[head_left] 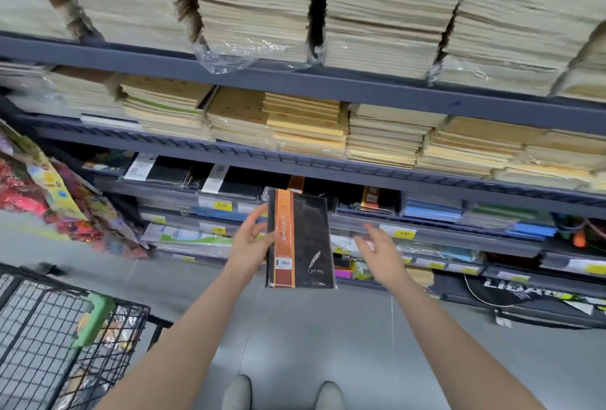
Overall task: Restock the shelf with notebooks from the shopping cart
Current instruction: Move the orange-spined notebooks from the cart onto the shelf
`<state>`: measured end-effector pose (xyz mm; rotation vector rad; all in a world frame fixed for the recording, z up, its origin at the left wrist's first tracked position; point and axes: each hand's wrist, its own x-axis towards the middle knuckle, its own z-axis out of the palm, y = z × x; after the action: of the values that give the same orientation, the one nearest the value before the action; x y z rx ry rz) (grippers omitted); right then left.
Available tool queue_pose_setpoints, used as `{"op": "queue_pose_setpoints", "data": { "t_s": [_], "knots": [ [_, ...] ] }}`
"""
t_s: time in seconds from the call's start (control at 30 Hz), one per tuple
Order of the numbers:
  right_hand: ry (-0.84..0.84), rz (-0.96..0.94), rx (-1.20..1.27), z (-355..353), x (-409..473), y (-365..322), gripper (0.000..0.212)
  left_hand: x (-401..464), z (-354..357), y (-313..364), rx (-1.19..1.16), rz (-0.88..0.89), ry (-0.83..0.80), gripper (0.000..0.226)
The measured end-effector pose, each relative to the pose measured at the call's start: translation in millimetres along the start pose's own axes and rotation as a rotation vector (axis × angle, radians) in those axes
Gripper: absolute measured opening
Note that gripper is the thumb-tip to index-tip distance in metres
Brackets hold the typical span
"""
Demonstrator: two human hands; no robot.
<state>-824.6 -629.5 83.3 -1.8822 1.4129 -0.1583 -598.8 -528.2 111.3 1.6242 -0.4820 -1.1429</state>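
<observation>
A: What do the fingers do?

B: The left hand (251, 239) holds the notebook (300, 239) at its left edge. The thumb lies on the orange strip of the cover, and the other fingers are spread a little along the edge. How they sit behind the notebook I cannot tell. The fingers of the right hand (382, 250) are straight and apart, and they touch nothing. This hand is just right of the notebook, with a gap between them.

A: And how is the notebook?

B: It stands upright in the air, black with an orange strip and a small feather drawing, wrapped in clear film. It is in front of the shelf (360, 170), at the level of the row with black notebooks (236, 182), and it does not rest on any board.

A: What is around the notebook?

B: Behind it and to the right are yellow price tags (404, 233) on the rail. Further right lie blue notebooks (433, 209). Above it, on the higher boards, are stacks of beige paper books (308, 124), some in plastic film. Far left of the notebook hang colourful bags (36, 186). Below it and to the left is the cart (49, 344), black wire with a green handle; something lies in it, but I cannot tell what. Straight under the notebook, on the grey floor (328, 337), are the person's two shoes (282, 395).
</observation>
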Motion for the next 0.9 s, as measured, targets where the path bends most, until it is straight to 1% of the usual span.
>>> {"op": "queue_pose_setpoints", "data": {
  "t_s": [0.07,0.17,0.27,0.37,0.53,0.67,0.73,0.83,0.9],
  "knots": [
    [-0.046,0.067,0.209,-2.7,-24.0,-13.8,0.044,-1.6,10.8,10.2,-0.015,0.001,-0.046,0.056],
    [-0.039,0.167,0.449,-4.2,-51.5,-31.5,0.037,-1.7,22.5,23.0,-0.042,-0.016,-0.112,0.057],
    [-0.021,0.244,0.581,1.0,-68.7,-38.2,0.037,-0.8,27.9,28.0,-0.043,-0.024,-0.166,0.059],
    [-0.051,0.281,0.673,10.5,-83.2,-40.1,0.045,-1.0,26.1,27.9,-0.020,-0.023,-0.198,0.056],
    [-0.001,0.297,0.990,20.6,-93.4,-37.7,0.044,-2.1,14.1,21.9,-0.006,-0.047,-0.258,0.058],
    [0.055,0.315,1.037,29.6,-90.3,-37.7,0.047,-9.6,-3.1,14.8,0.281,-0.036,-0.316,0.063],
    [0.076,0.319,1.033,31.1,-82.4,-39.8,0.047,-13.2,-11.7,2.0,0.380,-0.059,-0.327,0.060],
    [0.079,0.316,1.020,30.0,-61.6,-47.6,0.047,-15.7,-13.7,-10.2,0.434,-0.018,-0.312,0.046],
    [0.063,0.308,0.966,29.1,-45.1,-54.4,0.048,-6.8,-11.1,-7.7,0.457,0.032,-0.239,0.043]
  ]
}}
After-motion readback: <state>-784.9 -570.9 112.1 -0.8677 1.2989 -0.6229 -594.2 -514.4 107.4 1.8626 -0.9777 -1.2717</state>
